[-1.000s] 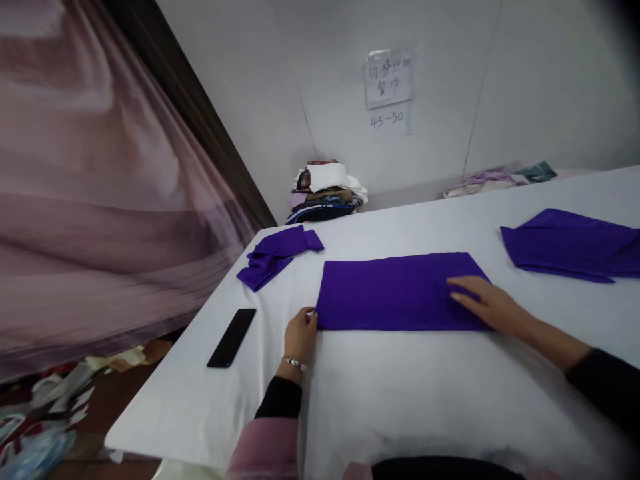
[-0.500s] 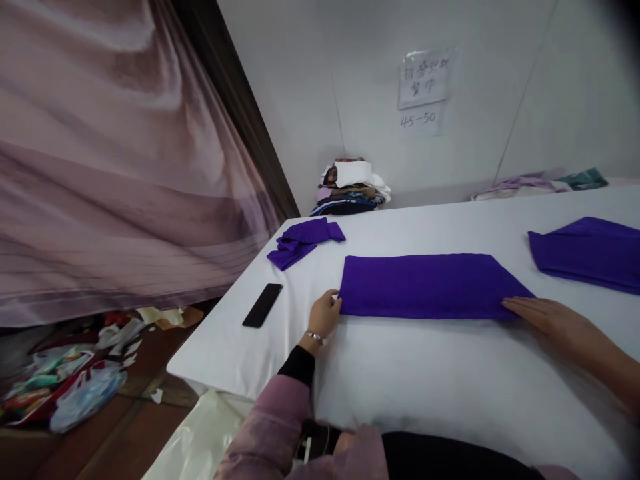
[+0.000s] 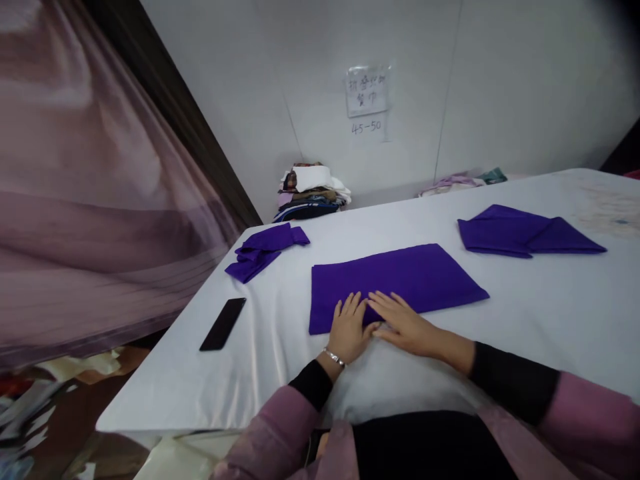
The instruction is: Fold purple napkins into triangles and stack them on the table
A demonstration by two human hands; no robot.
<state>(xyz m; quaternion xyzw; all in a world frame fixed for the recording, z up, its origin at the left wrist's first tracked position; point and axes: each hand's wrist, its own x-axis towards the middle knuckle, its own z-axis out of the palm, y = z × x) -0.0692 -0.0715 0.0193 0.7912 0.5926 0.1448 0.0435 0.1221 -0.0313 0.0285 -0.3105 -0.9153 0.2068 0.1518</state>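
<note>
A folded purple cloth (image 3: 395,273) lies flat before me, a long band with a pointed right end. My left hand (image 3: 349,328) rests on its near edge, palm down, fingers spread. Close beside it, my right hand (image 3: 404,325) lies flat on the same edge with its fingers stretched out. The two thumbs nearly meet just off the cloth's near edge. Neither hand grips anything. Part of the near edge is hidden under my fingers.
A crumpled purple cloth (image 3: 267,250) and a black phone (image 3: 223,325) lie to the left on the white-covered table (image 3: 270,393). Another folded purple cloth (image 3: 525,231) is at the right. Stacked fabrics (image 3: 313,192) stand by the wall, under a paper sign (image 3: 367,92).
My hands have come from the cloth's two ends to its near edge, side by side. The left hand has let go of the corner. The view has turned right.
</note>
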